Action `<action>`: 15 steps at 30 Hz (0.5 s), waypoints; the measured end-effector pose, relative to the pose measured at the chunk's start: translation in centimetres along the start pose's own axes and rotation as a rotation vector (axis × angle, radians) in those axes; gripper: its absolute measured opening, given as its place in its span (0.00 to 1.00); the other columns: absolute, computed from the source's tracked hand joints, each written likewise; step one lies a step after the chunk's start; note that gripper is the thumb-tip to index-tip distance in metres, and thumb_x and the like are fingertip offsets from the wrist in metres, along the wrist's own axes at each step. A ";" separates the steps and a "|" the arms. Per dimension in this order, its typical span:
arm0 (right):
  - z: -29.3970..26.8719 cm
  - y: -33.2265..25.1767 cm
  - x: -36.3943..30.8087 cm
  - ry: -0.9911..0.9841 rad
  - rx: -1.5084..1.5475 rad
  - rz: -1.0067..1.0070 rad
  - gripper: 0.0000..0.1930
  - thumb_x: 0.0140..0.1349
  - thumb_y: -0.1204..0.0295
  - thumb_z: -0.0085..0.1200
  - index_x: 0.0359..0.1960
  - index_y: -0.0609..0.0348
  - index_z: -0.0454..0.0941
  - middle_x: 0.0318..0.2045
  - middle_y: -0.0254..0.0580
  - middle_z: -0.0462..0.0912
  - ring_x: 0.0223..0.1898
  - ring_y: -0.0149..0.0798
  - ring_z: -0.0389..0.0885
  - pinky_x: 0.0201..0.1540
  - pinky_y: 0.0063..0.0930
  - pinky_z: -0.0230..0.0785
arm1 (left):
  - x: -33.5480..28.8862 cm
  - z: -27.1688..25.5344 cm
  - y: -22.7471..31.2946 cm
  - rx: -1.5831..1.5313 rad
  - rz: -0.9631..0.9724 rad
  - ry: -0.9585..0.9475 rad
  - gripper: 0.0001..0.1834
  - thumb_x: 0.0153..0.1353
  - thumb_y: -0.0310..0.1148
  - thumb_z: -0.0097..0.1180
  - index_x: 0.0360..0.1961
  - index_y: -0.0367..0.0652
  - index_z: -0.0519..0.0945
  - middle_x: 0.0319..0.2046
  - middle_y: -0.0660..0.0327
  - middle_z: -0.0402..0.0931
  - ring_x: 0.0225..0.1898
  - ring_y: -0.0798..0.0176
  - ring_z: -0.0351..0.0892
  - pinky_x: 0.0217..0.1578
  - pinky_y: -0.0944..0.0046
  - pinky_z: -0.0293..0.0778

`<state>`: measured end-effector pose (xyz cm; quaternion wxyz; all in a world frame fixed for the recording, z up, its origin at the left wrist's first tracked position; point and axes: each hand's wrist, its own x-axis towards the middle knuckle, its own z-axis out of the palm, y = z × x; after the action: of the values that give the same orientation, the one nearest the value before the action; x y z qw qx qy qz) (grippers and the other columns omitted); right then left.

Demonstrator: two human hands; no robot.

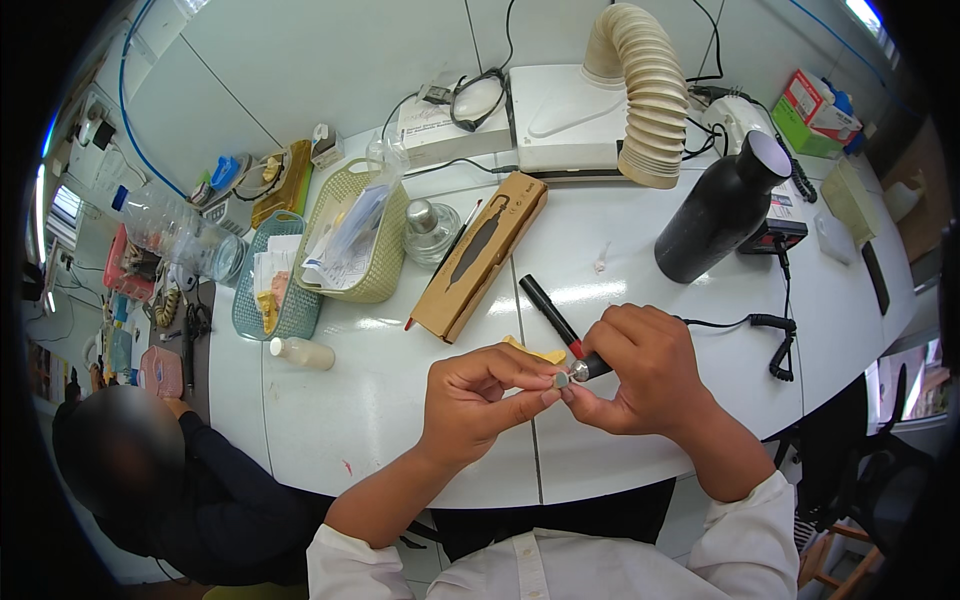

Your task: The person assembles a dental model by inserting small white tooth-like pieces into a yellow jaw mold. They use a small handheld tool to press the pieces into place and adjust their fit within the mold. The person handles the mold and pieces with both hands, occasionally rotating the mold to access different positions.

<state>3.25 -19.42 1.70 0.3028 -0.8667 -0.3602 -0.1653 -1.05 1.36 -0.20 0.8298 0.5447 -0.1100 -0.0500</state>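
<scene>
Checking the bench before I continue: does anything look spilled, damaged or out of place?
One thing: a small red mark on the white tabletop, near its front edge, left of the left forearm. It looks odd against the pale surface; stain or scrap, I can't tell.

Tool (pixel 597 366) blk w/ silver tip; bit (pixel 562 380) pale grey. Flask (pixel 708 215) blk, pale-grey top. Marker (pixel 548 310) blk w/ red end. Box (pixel 480 258) brn w/ blk print. Hose (pixel 655 110) cream. Lg basket (pixel 385 270) yel-grn, sm basket (pixel 248 305) blue-grn. Table (pixel 380 410) wht w/ dk seams.
</scene>
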 end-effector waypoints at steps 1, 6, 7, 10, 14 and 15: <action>0.0 0.0 0.0 0.010 0.004 0.002 0.18 0.47 0.55 0.65 0.21 0.55 0.73 0.18 0.36 0.68 0.19 0.39 0.69 0.23 0.33 0.59 | 0.0 0.0 0.0 0.000 -0.003 0.004 0.09 0.53 0.12 0.64 0.31 0.37 0.83 0.37 0.49 0.83 0.45 0.55 0.85 0.52 0.56 0.80; 0.0 -0.1 0.1 0.008 -0.008 -0.004 0.18 0.48 0.55 0.65 0.22 0.55 0.73 0.18 0.36 0.68 0.19 0.39 0.69 0.23 0.33 0.59 | 0.0 0.0 0.0 0.003 -0.003 0.006 0.09 0.53 0.11 0.64 0.31 0.37 0.83 0.37 0.49 0.83 0.45 0.55 0.85 0.51 0.56 0.80; 0.0 -0.1 0.1 0.017 -0.006 -0.002 0.18 0.48 0.55 0.65 0.21 0.55 0.73 0.18 0.36 0.68 0.19 0.39 0.69 0.23 0.33 0.59 | 0.0 0.0 0.0 0.001 -0.002 0.007 0.09 0.53 0.11 0.64 0.31 0.37 0.83 0.37 0.49 0.83 0.45 0.55 0.85 0.51 0.56 0.80; -0.2 -0.1 0.0 -0.013 -0.019 -0.003 0.18 0.48 0.55 0.65 0.21 0.55 0.73 0.19 0.36 0.68 0.19 0.39 0.69 0.23 0.33 0.59 | 0.0 0.0 0.0 0.000 -0.003 0.008 0.09 0.53 0.11 0.64 0.31 0.37 0.83 0.37 0.49 0.83 0.45 0.55 0.85 0.51 0.56 0.80; -0.1 -0.1 0.1 0.024 -0.008 -0.005 0.18 0.47 0.55 0.65 0.21 0.55 0.73 0.18 0.36 0.68 0.19 0.39 0.69 0.23 0.33 0.59 | 0.0 0.0 0.0 -0.004 -0.005 0.005 0.09 0.53 0.12 0.64 0.31 0.37 0.83 0.37 0.49 0.83 0.45 0.56 0.85 0.51 0.56 0.80; -0.2 -0.1 0.0 0.009 -0.014 -0.009 0.18 0.47 0.55 0.65 0.21 0.55 0.73 0.19 0.36 0.68 0.19 0.39 0.69 0.23 0.33 0.59 | 0.0 0.1 0.1 -0.018 -0.012 0.006 0.09 0.53 0.12 0.65 0.31 0.37 0.83 0.37 0.49 0.83 0.45 0.56 0.85 0.51 0.56 0.80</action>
<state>3.19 -19.47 1.86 0.2977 -0.8663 -0.3618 -0.1731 -1.10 1.33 -0.12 0.8347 0.5380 -0.1040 -0.0545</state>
